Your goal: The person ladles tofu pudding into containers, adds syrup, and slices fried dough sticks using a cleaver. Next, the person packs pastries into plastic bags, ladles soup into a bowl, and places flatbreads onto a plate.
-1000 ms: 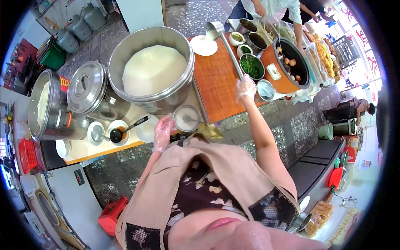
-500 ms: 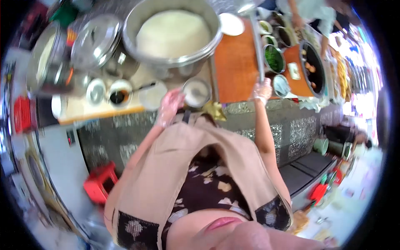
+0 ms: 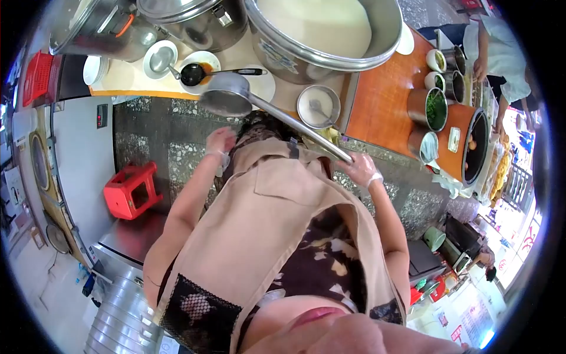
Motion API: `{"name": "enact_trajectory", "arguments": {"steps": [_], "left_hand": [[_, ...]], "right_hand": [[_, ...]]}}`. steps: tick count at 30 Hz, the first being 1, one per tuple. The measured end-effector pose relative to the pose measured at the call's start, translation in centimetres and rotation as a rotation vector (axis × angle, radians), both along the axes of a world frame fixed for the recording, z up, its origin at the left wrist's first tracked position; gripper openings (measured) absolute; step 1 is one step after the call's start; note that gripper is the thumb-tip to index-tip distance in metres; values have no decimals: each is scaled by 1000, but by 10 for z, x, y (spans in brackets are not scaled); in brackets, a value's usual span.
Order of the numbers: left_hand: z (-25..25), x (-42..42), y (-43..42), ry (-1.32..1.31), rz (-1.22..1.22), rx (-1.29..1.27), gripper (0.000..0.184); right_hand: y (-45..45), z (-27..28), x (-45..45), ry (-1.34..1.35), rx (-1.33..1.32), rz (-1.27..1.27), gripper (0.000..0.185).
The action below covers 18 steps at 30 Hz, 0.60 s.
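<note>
A long-handled metal ladle (image 3: 300,127) slants across in front of my body, with my right hand (image 3: 361,169), in a clear glove, closed around the end of its handle. The ladle's wide bowl hangs at the counter's front edge, partly in front of a flat white plate (image 3: 263,88). My left hand (image 3: 220,141), also gloved, is below the ladle's bowl and apart from it. Its fingers are loosely bent, with nothing visible in them. Beyond the handle stands a small metal bowl (image 3: 318,97) with white contents and a spoon. A large metal pot (image 3: 306,62) behind it holds pale liquid.
White bowls stand at the left, one holding a black ladle (image 3: 192,75) in dark sauce. Right of the pot is an orange-brown board (image 3: 383,100), then a tin of chopped greens (image 3: 436,111) and a dark pot (image 3: 475,144). A red stool (image 3: 132,190) stands low left; another person (image 3: 501,53) is upper right.
The ladle has swung from upright beside the orange-brown board to a slant leftward across my front. My left hand has drawn away from the small metal bowl. The whole view has turned.
</note>
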<state>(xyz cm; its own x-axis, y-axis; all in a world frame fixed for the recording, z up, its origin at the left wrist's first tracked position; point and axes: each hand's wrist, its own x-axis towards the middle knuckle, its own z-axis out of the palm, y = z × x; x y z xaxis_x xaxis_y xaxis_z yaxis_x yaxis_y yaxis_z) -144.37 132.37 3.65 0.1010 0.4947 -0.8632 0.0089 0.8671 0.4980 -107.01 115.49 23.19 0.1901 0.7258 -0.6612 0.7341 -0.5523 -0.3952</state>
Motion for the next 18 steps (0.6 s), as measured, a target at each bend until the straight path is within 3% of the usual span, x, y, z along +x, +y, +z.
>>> {"name": "enact_trajectory", "arguments": {"steps": [4, 9, 10, 12, 13, 16, 18], "left_hand": [[-29, -20, 3, 125, 246, 0, 21], [-17, 21, 23, -8, 205, 23, 21], [-12, 34, 28, -69, 193, 25, 23], [-12, 57, 28, -132, 162, -1, 25], [-14, 68, 28, -136, 137, 3, 27], [-26, 87, 24, -152, 73, -22, 31], [-35, 93, 18, -161, 34, -53, 33]], "right_hand": [[29, -46, 24, -13, -250, 102, 51], [97, -98, 63, 57, -543, 238, 55], [96, -114, 72, -28, -289, 178, 54], [107, -109, 80, -195, -148, 193, 51], [135, -84, 75, -274, -252, 277, 48], [146, -90, 85, -378, -300, 235, 43], [128, -99, 85, -565, 203, 129, 43]]}}
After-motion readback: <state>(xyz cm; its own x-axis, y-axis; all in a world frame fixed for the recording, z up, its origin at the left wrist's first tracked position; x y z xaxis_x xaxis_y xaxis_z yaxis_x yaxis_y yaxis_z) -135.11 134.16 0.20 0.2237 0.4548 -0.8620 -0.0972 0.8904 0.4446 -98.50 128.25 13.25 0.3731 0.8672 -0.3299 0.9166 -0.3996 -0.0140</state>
